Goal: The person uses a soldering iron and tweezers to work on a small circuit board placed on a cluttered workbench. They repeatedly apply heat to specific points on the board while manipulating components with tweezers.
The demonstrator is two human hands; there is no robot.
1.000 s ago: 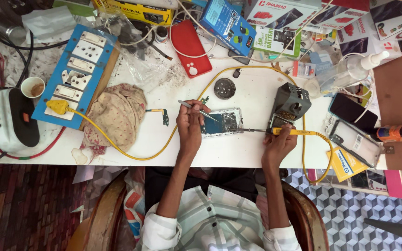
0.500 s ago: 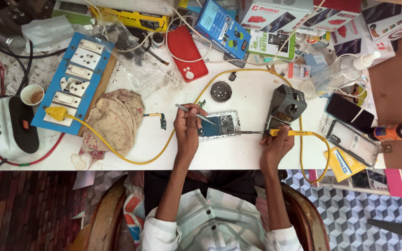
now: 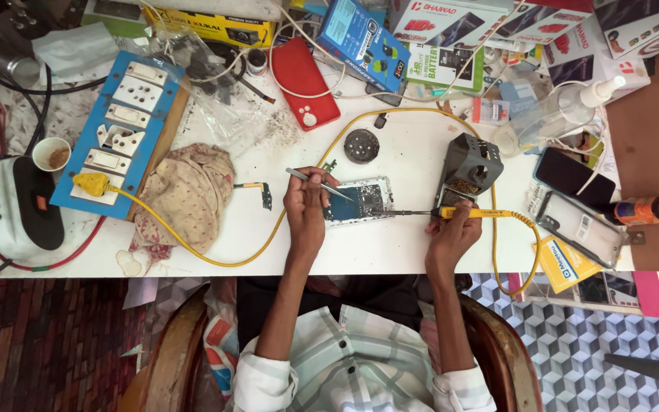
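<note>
Tweezers (image 3: 318,181) pinched in my left hand (image 3: 304,207) over the opened phone (image 3: 358,201) mid-bench, my right hand (image 3: 449,233) gripping a yellow soldering iron (image 3: 451,213) (tip on the phone's edge), grey iron stand (image 3: 468,164) just behind, crumpled rag (image 3: 188,194) to the left.

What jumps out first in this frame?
The opened phone at the centre of the white table: the left hand holds tweezers over it, and the right hand aims a yellow soldering iron at it. Next, the blue switchboard at left, with a yellow plug in it.
</note>
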